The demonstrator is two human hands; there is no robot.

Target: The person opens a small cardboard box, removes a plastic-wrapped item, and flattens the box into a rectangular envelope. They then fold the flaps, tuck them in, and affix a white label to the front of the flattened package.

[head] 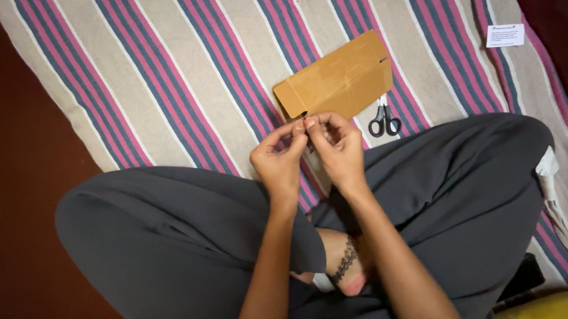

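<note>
My left hand (pixel 279 158) and right hand (pixel 338 150) meet at the fingertips just below the near corner of the flat, folded brown cardboard box (pixel 335 81). On each hand thumb and forefinger are pinched together, tips touching tips across the gap, as one holds something very fine. What sits in the pinch is too small to make out (a thread or a sliver of tape would fit the pose, but I cannot tell). The other fingers curl loosely inward, closed on nothing visible.

The hands are raised above my crossed legs in dark grey trousers (pixel 174 245), close to the eye line, which suits close work. The cardboard lies flat on the striped cloth of beige, pink and blue (pixel 168 75), within easy reach, its near end just beyond my fingertips and seemingly not touched.

A pair of small black-handled scissors (pixel 384 119) lies just beside the cardboard's right edge, blades tucked under it, handles toward my right knee. A small white printed card (pixel 505 35) rests well apart at the cloth's far right. A dark patterned anklet (pixel 346 259) shows at my foot. Nothing lies between hands and cardboard.
</note>
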